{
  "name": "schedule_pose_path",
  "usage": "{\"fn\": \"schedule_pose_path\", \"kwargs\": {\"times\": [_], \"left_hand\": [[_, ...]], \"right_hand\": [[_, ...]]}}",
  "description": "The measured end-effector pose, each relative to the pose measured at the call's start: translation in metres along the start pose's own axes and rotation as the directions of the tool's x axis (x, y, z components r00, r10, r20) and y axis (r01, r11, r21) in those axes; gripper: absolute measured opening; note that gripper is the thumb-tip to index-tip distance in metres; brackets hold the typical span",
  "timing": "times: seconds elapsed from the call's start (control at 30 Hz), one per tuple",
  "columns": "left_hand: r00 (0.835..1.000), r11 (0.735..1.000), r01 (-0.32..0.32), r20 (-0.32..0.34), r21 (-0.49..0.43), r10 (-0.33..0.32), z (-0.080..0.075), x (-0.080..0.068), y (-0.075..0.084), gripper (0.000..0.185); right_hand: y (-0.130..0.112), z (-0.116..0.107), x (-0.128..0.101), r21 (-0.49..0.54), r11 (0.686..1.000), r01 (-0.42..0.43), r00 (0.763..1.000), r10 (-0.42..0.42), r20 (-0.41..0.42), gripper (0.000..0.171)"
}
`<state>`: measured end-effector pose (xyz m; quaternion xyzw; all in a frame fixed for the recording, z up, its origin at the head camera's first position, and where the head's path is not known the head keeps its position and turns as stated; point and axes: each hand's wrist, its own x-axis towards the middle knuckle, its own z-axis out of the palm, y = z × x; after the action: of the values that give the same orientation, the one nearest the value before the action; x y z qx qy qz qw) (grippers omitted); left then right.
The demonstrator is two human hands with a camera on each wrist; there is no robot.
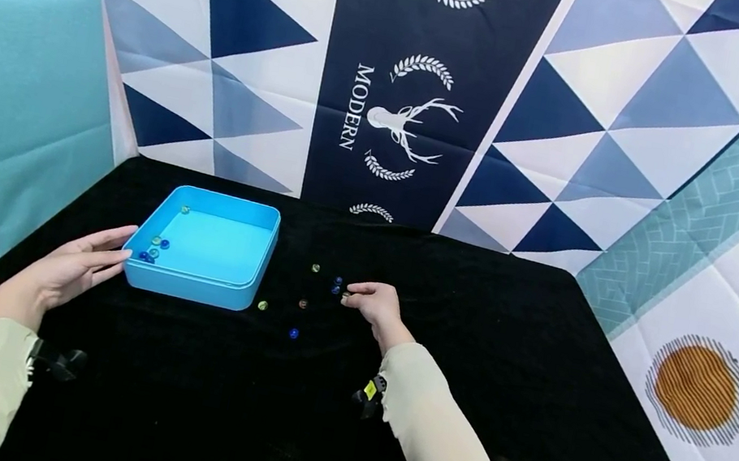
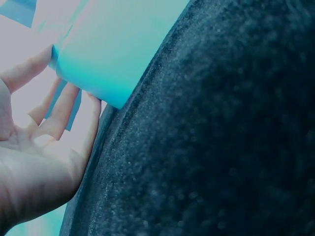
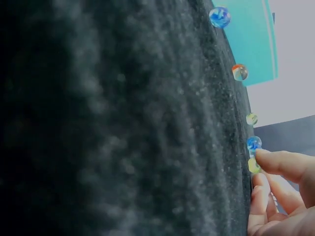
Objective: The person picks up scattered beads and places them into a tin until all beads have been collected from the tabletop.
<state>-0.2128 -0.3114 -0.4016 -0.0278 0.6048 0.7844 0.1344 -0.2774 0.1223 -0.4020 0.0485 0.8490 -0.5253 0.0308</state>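
Marbles (image 1: 153,247) sit in blue tray (image 1: 240,292); left hand (image 1: 65,272) flat against it, right hand (image 1: 377,304) pinching marble (image 3: 253,165)

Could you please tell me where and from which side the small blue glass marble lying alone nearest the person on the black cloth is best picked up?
Pinch the small blue glass marble across its middle with thumb and forefinger, coming straight down from above. It is a round ball resting on the flat black cloth, so no side differs, and nothing stands close around it. The right hand is probably the handier one.

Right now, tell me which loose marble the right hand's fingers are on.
The yellowish marble pinched at the right hand's fingers, just beside the blue marble; the other loose ones lie apart on the black cloth.
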Motion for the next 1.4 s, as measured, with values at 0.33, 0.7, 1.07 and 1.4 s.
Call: {"fn": "schedule_pose_path", "kwargs": {"times": [0.33,0.7,1.07,1.4], "left_hand": [[1.000,1.000,0.014,-0.010,0.011,-0.013,0.000,0.001,0.001,0.058],[1.000,0.999,0.017,-0.014,0.027,-0.017,0.000,0.001,0.002,0.067],[1.000,0.999,0.013,-0.013,0.039,-0.013,0.001,0.001,0.000,0.070],[1.000,1.000,0.010,-0.011,0.007,-0.010,-0.001,0.000,0.000,0.053]], "right_hand": [[0.001,0.000,0.005,-0.066,0.997,0.028,1.000,-0.028,-0.010,0.017],[-0.001,-0.004,0.002,0.140,0.990,-0.034,0.999,0.035,-0.003,0.019],[0.004,-0.007,-0.001,0.373,0.926,-0.052,0.998,0.055,0.003,0.026],[-0.002,0.000,-0.014,0.489,0.870,-0.072,0.997,0.062,0.037,0.027]]}}
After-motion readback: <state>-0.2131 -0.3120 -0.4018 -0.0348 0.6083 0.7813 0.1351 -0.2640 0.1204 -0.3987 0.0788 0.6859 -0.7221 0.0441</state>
